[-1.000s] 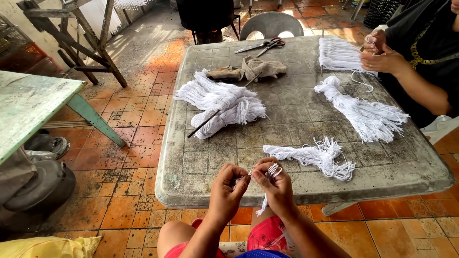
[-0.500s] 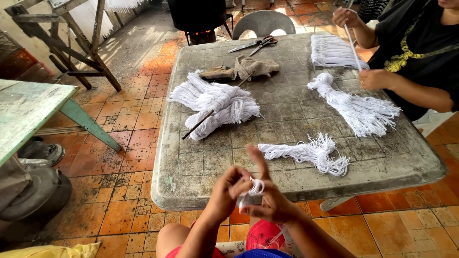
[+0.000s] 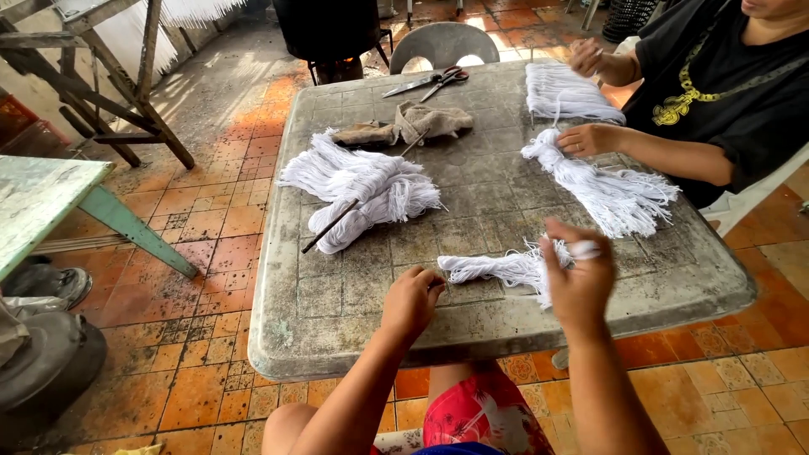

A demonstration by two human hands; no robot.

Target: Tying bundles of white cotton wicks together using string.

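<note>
White string bundle [image 3: 497, 268] at centre, white yarn pile [image 3: 358, 190] left of centre, grey weathered table [image 3: 354, 320] with grid pattern, orange-brown floor tiles [image 3: 219, 227], pale green table [image 3: 42, 202] at left, red-handled scissors [image 3: 430, 82] up top, red patterned shorts [image 3: 480, 417] at bottom

Left hand [image 3: 410, 301] fisted — right hand [image 3: 576, 282] raised (pinching).

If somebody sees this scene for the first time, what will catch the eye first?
Probably the white string bundles: a big pile lies left of centre on the grey table, and a small bundle lies between the left hand and the right hand. Red-handled scissors lie at the far edge.
</note>
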